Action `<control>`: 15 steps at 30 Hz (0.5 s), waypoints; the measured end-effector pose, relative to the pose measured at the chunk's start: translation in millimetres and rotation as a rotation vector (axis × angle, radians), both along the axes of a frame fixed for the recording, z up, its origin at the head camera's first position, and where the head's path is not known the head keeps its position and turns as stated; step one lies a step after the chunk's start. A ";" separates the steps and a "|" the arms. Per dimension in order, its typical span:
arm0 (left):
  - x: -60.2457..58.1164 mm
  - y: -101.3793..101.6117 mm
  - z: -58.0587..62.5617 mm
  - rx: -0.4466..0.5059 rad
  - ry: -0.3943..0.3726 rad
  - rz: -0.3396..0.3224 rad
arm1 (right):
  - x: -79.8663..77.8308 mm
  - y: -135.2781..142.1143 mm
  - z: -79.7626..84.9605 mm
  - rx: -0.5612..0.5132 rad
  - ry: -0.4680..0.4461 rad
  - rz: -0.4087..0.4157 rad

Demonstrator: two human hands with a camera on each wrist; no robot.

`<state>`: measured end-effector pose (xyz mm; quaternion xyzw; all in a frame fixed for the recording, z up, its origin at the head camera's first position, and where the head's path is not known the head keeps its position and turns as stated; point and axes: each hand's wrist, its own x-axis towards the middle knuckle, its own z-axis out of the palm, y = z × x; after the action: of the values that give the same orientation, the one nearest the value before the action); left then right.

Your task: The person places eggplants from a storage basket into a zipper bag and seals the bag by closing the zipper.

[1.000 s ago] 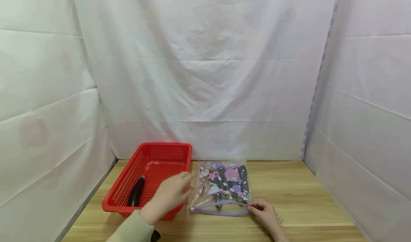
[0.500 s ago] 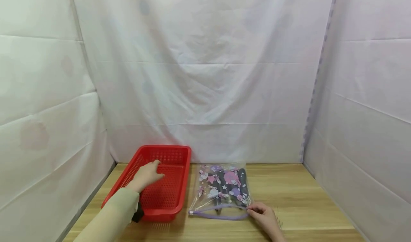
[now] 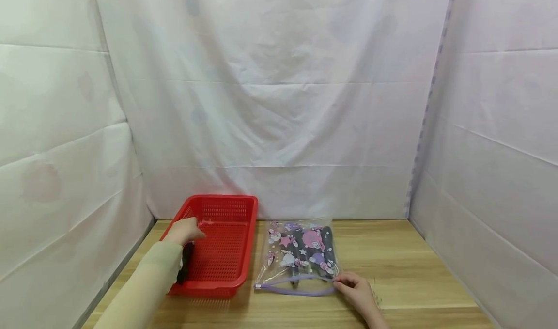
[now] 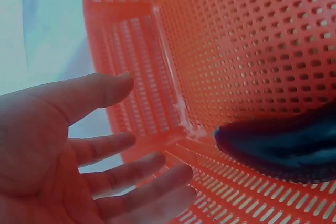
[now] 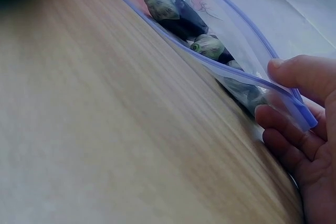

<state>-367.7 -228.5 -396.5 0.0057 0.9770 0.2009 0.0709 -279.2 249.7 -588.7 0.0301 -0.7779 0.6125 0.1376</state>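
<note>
My left hand (image 3: pixel 185 229) is over the left side of a red plastic basket (image 3: pixel 224 289), its fingers spread and holding nothing. Inside the basket, a dark eggplant (image 4: pixel 278 145) lies along the side wall, a short way from the fingertips in the left wrist view. With my right hand (image 3: pixel 358 292) I pinch the right end of the purple zip edge of a clear printed bag (image 3: pixel 279 266). The bag lies flat with its mouth parted toward me. Several eggplants (image 5: pixel 181 17) are in it, stem ends at the opening.
Basket and bag stand side by side on a wood-grain table (image 3: pixel 392 256). White cloth (image 3: pixel 279 125) hangs behind and on both sides. A white zip slider (image 3: pixel 258 286) sits at the left end of the bag's mouth.
My left hand has moved left from beside the bag, into the basket and toward its left wall. My right hand stays at the bag's corner.
</note>
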 end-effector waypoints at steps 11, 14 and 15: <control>-5.9 -13.2 -0.8 -0.008 -0.154 0.091 | -1.3 -2.3 -1.9 -0.011 0.042 0.020; -5.4 -16.7 -0.5 -0.070 -0.152 0.094 | -2.0 -2.8 -3.3 -0.014 0.033 0.017; -4.6 -17.8 -0.1 -0.078 -0.157 0.106 | -2.1 -2.9 -3.8 -0.011 0.033 0.017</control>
<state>-372.3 -246.3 -396.6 -0.0645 0.9745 0.1662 0.1365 -281.3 246.8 -592.5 0.0459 -0.7718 0.6173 0.1456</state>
